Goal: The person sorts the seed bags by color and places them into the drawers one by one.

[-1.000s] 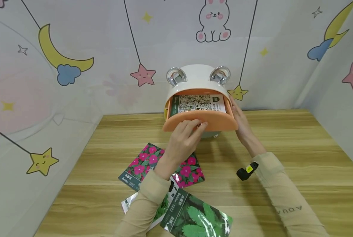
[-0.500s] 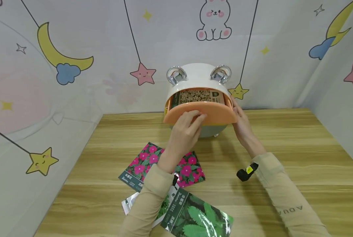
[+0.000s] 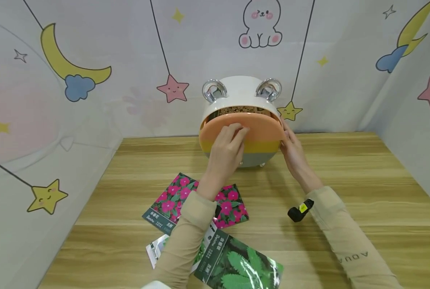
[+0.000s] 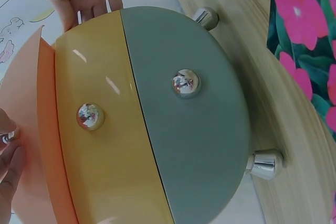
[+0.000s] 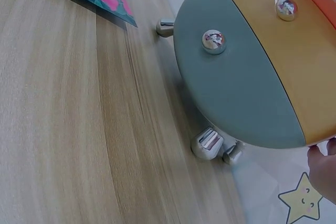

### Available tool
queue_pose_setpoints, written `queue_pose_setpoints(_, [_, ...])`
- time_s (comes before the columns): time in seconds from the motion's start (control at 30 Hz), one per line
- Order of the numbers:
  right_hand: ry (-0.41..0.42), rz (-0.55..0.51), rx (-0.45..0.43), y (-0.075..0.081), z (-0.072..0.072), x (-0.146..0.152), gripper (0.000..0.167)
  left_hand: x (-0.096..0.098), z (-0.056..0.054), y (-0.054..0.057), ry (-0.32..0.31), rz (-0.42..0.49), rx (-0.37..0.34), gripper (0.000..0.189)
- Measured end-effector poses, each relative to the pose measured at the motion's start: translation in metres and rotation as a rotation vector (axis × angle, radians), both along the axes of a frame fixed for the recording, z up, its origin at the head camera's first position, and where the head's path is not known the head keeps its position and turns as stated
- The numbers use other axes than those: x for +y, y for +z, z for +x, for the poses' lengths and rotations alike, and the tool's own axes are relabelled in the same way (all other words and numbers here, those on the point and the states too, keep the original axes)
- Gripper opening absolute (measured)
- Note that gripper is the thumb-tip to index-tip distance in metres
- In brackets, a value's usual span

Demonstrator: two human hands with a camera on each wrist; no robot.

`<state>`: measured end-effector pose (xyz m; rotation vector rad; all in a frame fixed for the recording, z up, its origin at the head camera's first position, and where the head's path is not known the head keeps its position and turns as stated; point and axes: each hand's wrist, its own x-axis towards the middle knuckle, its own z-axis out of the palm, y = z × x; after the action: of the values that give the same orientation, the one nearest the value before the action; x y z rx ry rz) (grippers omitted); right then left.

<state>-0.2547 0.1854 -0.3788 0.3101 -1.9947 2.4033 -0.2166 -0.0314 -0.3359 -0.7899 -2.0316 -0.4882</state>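
A small round-fronted drawer cabinet (image 3: 242,91) with a white shell and chrome ear-like rings stands at the back of the table. My left hand (image 3: 226,150) pinches the small silver knob (image 4: 9,138) of its top orange drawer (image 3: 263,125). That drawer is slightly pulled out, and the top of a packet with white flowers (image 3: 241,109) shows inside. My right hand (image 3: 295,157) rests along the cabinet's right side, its fingers extended. Below, the yellow drawer (image 4: 100,77) and the grey-green drawer (image 4: 186,124) look closed, each with a round silver knob.
Pink-flower packets (image 3: 168,202) lie in front of the cabinet on the wooden table (image 3: 348,168). Nearer are a green-leaf packet (image 3: 245,265) and a partly covered white-edged packet (image 3: 157,249). A printed cloth wall (image 3: 135,52) stands close behind the cabinet.
My left hand has pushed the orange drawer inward, so less of the packet inside shows and the yellow drawer front has come into view. My right hand has stayed at the cabinet's side.
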Motion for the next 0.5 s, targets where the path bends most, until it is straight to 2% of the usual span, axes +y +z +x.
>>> queue_pose_setpoints(0.5, [-0.007, -0.019, 0.028, -0.001, 0.004, 0.0, 0.053, 0.004, -0.017, 0.0, 0.001, 0.024, -0.021, 0.021])
